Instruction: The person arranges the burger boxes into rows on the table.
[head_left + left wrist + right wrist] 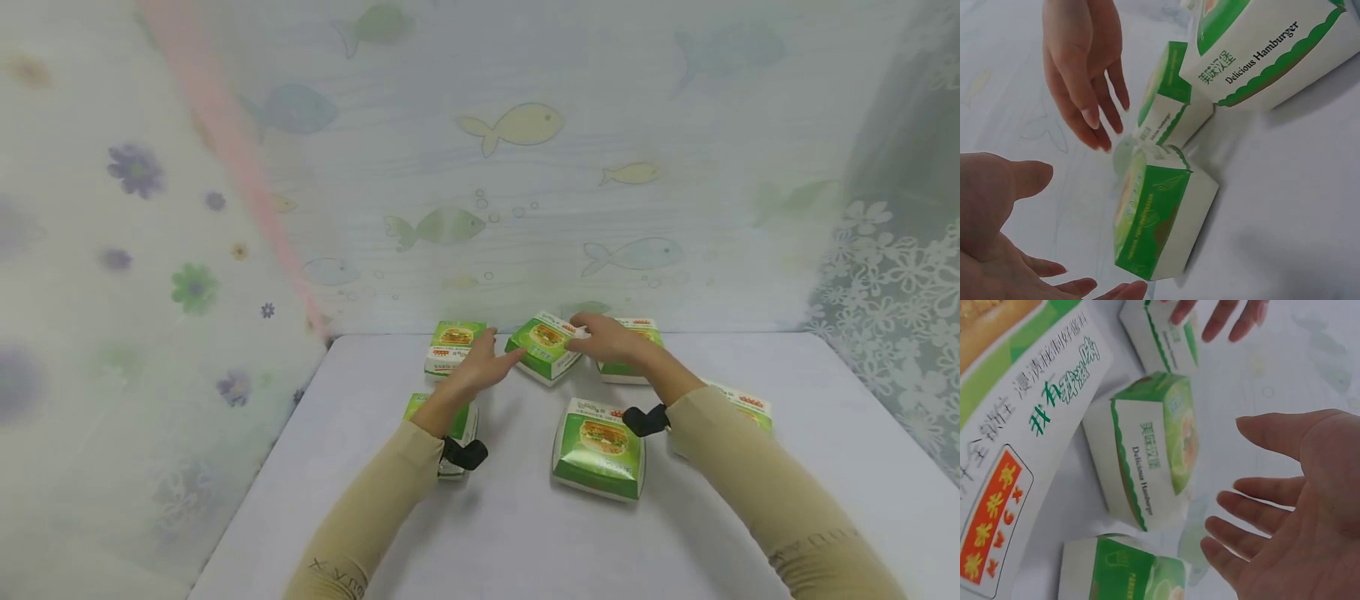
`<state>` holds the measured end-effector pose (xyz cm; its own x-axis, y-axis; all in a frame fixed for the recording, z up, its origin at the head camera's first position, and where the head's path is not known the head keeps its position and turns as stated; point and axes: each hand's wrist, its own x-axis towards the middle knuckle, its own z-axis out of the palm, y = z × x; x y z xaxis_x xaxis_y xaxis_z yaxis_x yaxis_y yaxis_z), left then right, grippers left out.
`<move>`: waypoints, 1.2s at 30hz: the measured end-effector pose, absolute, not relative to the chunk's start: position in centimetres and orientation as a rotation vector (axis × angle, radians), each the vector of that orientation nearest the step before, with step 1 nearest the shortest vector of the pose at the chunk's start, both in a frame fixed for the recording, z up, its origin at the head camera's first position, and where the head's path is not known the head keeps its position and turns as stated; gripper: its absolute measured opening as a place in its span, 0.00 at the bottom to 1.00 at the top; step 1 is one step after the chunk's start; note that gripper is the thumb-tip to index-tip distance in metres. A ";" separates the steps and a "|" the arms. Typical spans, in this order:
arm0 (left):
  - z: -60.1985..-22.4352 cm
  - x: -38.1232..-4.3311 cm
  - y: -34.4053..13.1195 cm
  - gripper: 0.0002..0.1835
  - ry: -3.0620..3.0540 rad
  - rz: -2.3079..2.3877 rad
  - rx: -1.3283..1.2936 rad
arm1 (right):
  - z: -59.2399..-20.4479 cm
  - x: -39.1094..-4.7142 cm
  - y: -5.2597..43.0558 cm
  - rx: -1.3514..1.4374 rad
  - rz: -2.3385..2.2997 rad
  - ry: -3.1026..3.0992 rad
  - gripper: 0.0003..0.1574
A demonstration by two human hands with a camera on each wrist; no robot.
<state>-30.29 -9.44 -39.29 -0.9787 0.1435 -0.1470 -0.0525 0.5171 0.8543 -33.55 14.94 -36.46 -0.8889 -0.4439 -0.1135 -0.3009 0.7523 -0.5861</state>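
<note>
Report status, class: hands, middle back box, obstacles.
Left hand and right hand flank the middle back box, gripping nothing. Box turned askew. Possible snags: left back box, right back box, either side.

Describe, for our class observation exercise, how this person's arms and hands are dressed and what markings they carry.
The left hand and right hand are bare, without gloves. Beige long sleeves cover both forearms: left sleeve, right sleeve. Each sleeve bears dark lettering, too unclear to read. A small black fitting sits at each wrist: left fitting, right fitting.

There are six hamburger boxes (456,340) (546,343) (641,327) (462,423) (600,450) (746,402), two hands (480,367) (606,338), two sleeves (375,508) (765,475) and one table (517,542).
</note>
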 end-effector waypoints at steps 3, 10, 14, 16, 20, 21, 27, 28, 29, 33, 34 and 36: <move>-40.0 -31.3 -8.9 0.46 2.521 1.463 0.023 | -36.7 -34.2 14.8 -0.551 -0.857 2.706 0.39; -41.2 -33.0 -7.6 0.50 2.484 1.466 -0.049 | -37.2 -35.6 14.0 -0.548 -0.863 2.692 0.39; -41.8 -33.5 -6.8 0.51 2.494 1.458 -0.119 | -37.6 -36.3 13.3 -0.562 -0.841 2.700 0.38; -42.1 -33.7 -6.3 0.51 2.491 1.463 -0.155 | -38.0 -36.7 13.0 -0.554 -0.828 2.707 0.37; -42.5 -34.0 -5.6 0.50 2.474 1.493 -0.199 | -38.8 -37.4 12.9 -0.547 -0.781 2.725 0.27; -42.5 -34.1 -5.5 0.49 2.474 1.493 -0.203 | -39.0 -37.6 12.9 -0.546 -0.774 2.726 0.24; -42.6 -34.6 -5.1 0.48 2.489 1.471 -0.211 | -39.5 -37.9 13.0 -0.524 -0.775 2.729 0.14; -42.6 -34.7 -5.1 0.47 2.496 1.470 -0.205 | -39.4 -37.8 12.9 -0.521 -0.769 2.736 0.14; -42.8 -34.9 -5.1 0.46 2.508 1.460 -0.197 | -39.5 -37.8 12.9 -0.512 -0.760 2.745 0.13; -43.3 -35.5 -5.4 0.43 2.521 1.463 -0.136 | -39.6 -37.6 12.6 -0.448 -0.710 2.795 0.16; -43.4 -35.6 -5.4 0.43 2.510 1.477 -0.124 | -39.6 -37.4 12.6 -0.432 -0.702 2.802 0.17; -43.5 -35.8 -5.6 0.43 2.488 1.492 -0.104 | -39.6 -37.2 12.5 -0.393 -0.689 2.817 0.19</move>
<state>-35.82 -5.58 -43.52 -0.9691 0.0611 -0.2389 -0.1820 0.4764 0.8602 -37.16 12.47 -39.59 -0.9415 -0.3055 -0.1426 -0.2051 0.8548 -0.4767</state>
